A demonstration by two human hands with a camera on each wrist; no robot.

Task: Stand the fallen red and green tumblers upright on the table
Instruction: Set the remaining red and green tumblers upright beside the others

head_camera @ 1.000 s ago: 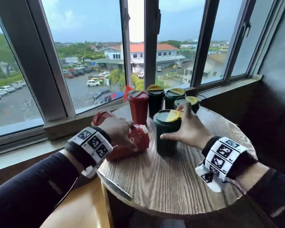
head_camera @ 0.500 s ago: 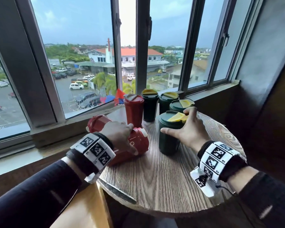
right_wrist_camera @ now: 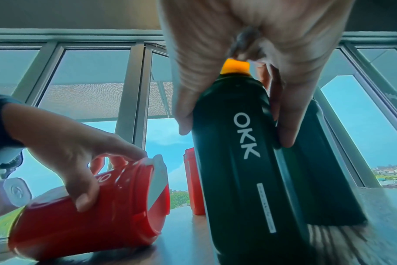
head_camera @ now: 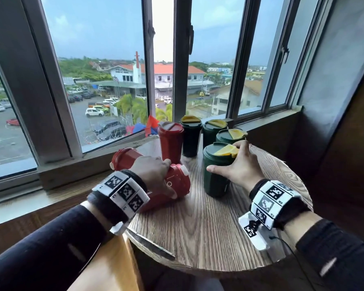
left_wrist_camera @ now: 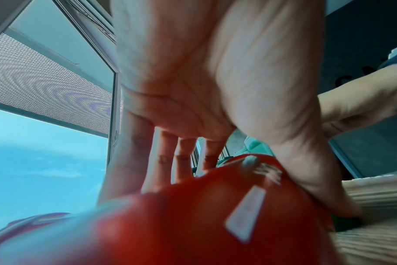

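Observation:
A red tumbler (head_camera: 177,185) (right_wrist_camera: 91,224) lies on its side at the left of the round wooden table (head_camera: 198,227). My left hand (head_camera: 164,177) (right_wrist_camera: 79,152) grips it from above, thumb on the near side and fingers curled over the far side. In the left wrist view the palm (left_wrist_camera: 193,89) arches over the red body (left_wrist_camera: 193,215). A second red tumbler (head_camera: 124,158) lies fallen behind it by the sill. A dark green tumbler (head_camera: 215,177) (right_wrist_camera: 249,161) with a yellow flap stands upright. My right hand (head_camera: 231,162) (right_wrist_camera: 236,130) grips its top.
One red tumbler (head_camera: 170,139) and three green ones (head_camera: 190,137) (head_camera: 213,131) (head_camera: 229,135) stand upright at the table's back. The window sill (head_camera: 72,164) runs close behind them and a dark wall (head_camera: 334,143) rises at the right. Bare wood lies toward the near edge.
The head view has tilted up, showing more window. Both hands keep their holds; the red tumbler still lies flat and the green one still stands.

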